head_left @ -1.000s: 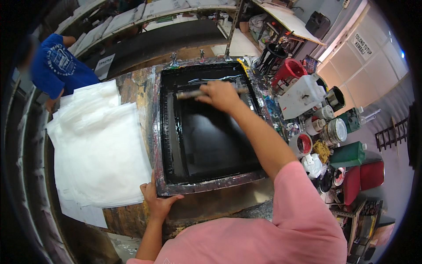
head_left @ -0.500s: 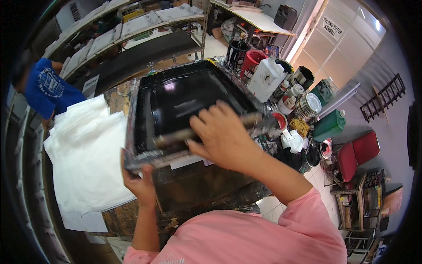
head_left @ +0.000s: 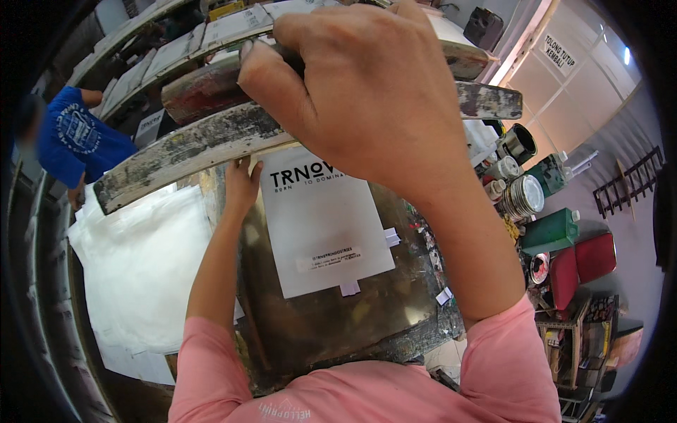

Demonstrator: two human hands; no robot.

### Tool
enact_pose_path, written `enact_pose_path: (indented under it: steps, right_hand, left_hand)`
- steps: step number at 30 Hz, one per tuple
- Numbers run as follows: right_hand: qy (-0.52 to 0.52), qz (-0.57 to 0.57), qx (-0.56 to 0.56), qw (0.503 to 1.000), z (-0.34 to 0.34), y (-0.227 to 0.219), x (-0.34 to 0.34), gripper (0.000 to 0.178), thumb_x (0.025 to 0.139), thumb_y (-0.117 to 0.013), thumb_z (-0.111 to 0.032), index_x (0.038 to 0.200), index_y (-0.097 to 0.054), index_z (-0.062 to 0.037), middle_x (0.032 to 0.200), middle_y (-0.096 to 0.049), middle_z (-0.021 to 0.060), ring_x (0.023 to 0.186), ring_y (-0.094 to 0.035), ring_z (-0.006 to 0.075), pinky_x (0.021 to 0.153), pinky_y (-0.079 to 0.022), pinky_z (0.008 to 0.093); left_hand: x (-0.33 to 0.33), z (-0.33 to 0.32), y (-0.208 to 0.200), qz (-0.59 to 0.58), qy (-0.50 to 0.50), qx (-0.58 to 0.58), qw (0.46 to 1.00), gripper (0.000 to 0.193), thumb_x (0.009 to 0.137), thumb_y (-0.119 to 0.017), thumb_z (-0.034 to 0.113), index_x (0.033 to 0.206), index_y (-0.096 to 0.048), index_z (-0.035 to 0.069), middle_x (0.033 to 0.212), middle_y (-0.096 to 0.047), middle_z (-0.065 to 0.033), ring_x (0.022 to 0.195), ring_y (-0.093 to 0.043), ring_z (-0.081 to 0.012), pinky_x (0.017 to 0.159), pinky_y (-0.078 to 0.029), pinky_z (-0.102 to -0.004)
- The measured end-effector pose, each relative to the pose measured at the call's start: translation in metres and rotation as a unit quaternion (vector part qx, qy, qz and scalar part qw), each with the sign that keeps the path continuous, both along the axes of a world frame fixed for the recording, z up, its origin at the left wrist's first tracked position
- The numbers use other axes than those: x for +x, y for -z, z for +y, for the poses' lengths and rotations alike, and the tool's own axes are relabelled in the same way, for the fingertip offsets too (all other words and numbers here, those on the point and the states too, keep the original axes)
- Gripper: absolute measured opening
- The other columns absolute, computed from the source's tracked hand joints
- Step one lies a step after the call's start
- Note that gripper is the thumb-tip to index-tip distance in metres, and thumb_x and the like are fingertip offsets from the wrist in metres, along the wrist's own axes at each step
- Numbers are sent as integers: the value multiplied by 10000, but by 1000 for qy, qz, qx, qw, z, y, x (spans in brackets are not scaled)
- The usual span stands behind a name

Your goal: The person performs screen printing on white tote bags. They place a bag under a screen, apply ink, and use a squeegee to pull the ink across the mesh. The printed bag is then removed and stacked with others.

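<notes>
The printing frame [head_left: 211,141] is tipped up off the surface [head_left: 338,317], its paint-crusted front bar swung close under the camera. The right hand [head_left: 367,92] is clamped over the top of that bar, fingers curled round it together with what looks like the squeegee handle, though the hand hides most of that. The left hand [head_left: 241,185] reaches under the raised frame with the fingers together, resting at the top left corner of the white printed bag [head_left: 321,225] that lies flat on the surface; whether it pinches the edge or only presses on it I cannot tell.

The frame looks stiff and fairly heavy, a wooden bar caked with dried ink, so a full wrap over the middle of the bar seems the sound place to hold it; the crust gives grip, but wet ink near the mesh could be slick. The bag looks thin, light and limp, likely to slide or crease, and its fresh print would smear, so a bare corner is the place to take it. A stack of white bags [head_left: 141,275] lies just beside it on the left; cans and tins [head_left: 522,197] crowd the right.
</notes>
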State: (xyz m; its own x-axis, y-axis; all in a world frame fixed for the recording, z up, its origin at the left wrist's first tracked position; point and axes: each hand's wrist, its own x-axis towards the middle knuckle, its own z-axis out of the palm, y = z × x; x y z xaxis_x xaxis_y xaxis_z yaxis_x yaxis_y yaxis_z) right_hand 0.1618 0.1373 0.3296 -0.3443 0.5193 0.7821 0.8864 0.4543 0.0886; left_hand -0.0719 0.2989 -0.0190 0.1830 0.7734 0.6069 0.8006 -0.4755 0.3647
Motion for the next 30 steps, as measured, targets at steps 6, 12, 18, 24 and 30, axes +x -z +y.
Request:
enact_pose_path:
  steps: [6,12,18,24,30]
  right_hand:
    - [3,3,-8,1000,2,-7,-1,384,962,-648,-395,860,-723,-33,798,-698,154,796,-677,368,807,-460,484]
    - [-2,30,-33,999,-6,-3,2,384,960,-650,-392,893,-719,-20,804,-687,164,796,-665,377,802,-458,474]
    - [22,0,7,1000,-20,16,-7,379,971,-643,-381,1018,-742,-19,870,-689,140,853,-651,352,843,-429,437]
    - [10,4,8,1000,-26,26,-3,357,991,-613,-351,1008,-729,-14,902,-698,155,895,-655,348,852,-427,452]
    - [9,-3,10,1000,-38,34,-6,360,1003,-609,-356,954,-707,-13,900,-699,154,886,-657,356,853,-428,461]
  left_hand:
    - [-9,39,4,-54,53,-23,997,246,1050,-708,205,1203,-725,12,1151,-729,-214,1042,-690,-356,900,-539,-471]
    - [-94,-30,-47,-282,-4,-223,933,263,1061,-693,255,1026,-697,-6,798,-644,-28,687,-565,-103,620,-457,-302]
    - [-237,-192,-6,-378,-186,-102,901,232,1085,-700,257,1077,-682,27,784,-625,3,672,-548,-65,601,-444,-238]
    - [-366,-259,-28,-367,-446,-54,815,309,1088,-690,281,1171,-666,-16,842,-678,-51,680,-618,-143,631,-523,-291]
    - [-257,-321,-43,168,-159,-42,972,958,845,-920,421,1605,-485,33,1626,-514,-205,1556,-425,-391,1332,-137,-644]
